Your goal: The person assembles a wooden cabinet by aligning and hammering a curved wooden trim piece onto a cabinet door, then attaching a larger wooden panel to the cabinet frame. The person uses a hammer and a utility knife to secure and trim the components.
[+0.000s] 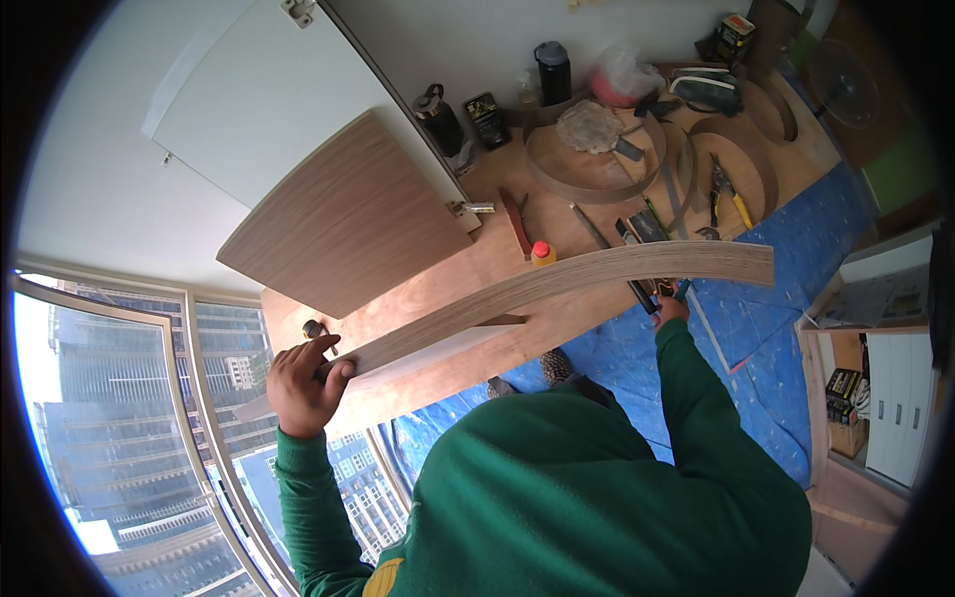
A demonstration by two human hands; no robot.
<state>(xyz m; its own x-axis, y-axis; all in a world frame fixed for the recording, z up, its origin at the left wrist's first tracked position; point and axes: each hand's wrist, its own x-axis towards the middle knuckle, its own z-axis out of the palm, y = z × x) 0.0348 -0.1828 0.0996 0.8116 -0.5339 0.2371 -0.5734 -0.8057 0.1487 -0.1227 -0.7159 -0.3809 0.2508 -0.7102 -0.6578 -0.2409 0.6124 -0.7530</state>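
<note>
One long, curved panel with a wood-grained edge (pixel 557 276) lies across my view above the plywood tabletop (pixel 567 323), and my left hand (pixel 306 388) is clamped on it near its left end. My right hand (pixel 672 310) is at a dark tool (pixel 643 297) near the panel's right part; I cannot tell whether its fingers close on anything. A red-capped bottle (pixel 542 256) stands just beyond the panel.

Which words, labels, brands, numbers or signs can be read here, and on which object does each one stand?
None is clear enough to quote.
Black box, back right: print too small and blurred.
Dark pack, back middle: markings too small.
Small boxes, far right: lettering too small.
</note>
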